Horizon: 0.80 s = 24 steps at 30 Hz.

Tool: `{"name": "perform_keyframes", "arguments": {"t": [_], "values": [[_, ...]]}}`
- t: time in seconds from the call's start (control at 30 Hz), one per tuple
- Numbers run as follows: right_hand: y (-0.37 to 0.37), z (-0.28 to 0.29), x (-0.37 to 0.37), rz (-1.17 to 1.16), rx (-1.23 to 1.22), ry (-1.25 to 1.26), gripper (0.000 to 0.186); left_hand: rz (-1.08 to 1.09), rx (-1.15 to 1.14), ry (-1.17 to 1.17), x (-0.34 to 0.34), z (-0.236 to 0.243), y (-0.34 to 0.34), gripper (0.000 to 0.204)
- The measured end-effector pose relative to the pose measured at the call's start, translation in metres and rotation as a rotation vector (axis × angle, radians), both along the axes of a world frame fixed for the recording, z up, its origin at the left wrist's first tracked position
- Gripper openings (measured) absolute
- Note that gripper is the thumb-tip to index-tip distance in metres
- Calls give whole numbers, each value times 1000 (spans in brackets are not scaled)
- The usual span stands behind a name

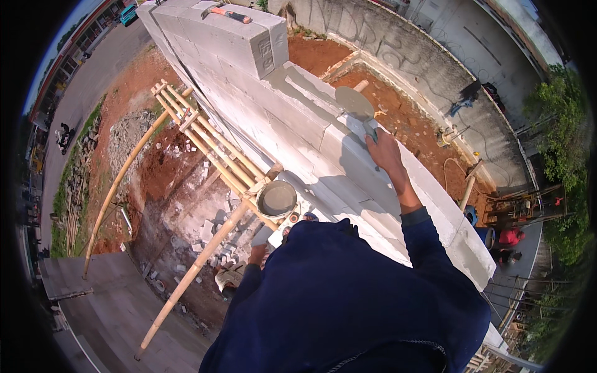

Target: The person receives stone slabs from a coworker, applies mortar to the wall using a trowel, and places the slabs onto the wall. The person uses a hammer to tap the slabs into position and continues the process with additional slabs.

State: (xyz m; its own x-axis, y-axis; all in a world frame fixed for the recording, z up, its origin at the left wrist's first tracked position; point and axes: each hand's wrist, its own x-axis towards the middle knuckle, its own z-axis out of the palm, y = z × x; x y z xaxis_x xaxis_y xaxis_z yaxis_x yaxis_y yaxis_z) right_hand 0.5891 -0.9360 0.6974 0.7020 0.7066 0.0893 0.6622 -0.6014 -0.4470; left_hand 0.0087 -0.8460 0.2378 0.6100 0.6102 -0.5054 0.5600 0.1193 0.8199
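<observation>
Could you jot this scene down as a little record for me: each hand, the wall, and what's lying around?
Right hand: gripping a trowel with a rounded grey blade
Left hand: low, near the bucket; whether it holds anything is unclear
Wall: pale blocks, one end stacked higher
Mortar: grey, spread along part of the wall's lower top
Bucket: left of the wall, with grey mix inside
Hammer: lying on the higher blocks
Bamboo poles: left of the wall, some lashed side by side
</observation>
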Motion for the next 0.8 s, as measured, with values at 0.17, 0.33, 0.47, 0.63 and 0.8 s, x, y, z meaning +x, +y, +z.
{"name": "perform_keyframes", "arguments": {"t": [0.17, 0.33, 0.47, 0.63, 0.8], "values": [[-12, 1, -9, -14, 33, -11, 38, 419, -399, 187, 52, 45, -6, 32], [-17, 8, -20, -37, 95, 43, 36, -39, 181, 94, 25, 23, -22, 25], [-30, 2, -13, -42, 70, 8, 36, -351, 637, 173, 11, -7, -30, 20], [-40, 18, -23, -38, 51, 63, 37, -483, 781, 132, -15, -20, -55, 19], [-61, 3, -13, -75, 11, -81, 37, -551, 803, 98, -20, -21, -53, 17]]}}
